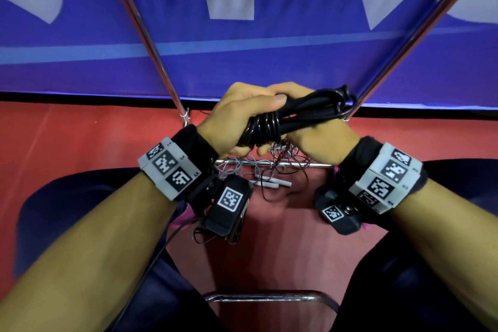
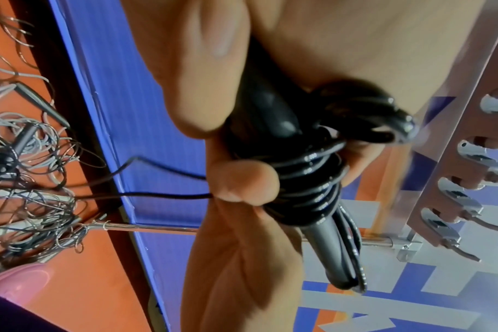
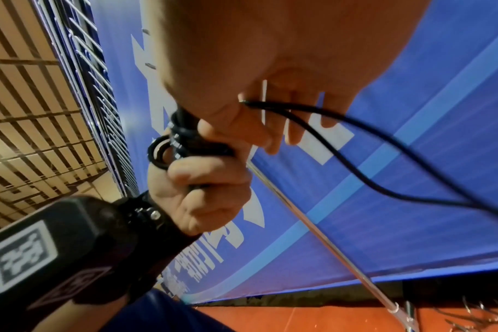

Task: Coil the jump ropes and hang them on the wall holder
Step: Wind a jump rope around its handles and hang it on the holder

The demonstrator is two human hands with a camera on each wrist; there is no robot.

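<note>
Left hand (image 1: 239, 116) fingers curl round black wrapped jump rope bundle (image 1: 301, 113), right hand (image 1: 320, 140) fingers at 5 o'clock pinch tail (image 2: 142, 195); slack likely unwinds it.

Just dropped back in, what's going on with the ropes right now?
A person is winding a black jump rope into a bundle. The left hand grips the wound part; the right hand pinches its loose black strand. It is not yet on the slotted wall holder. More thin ropes lie tangled below.
</note>
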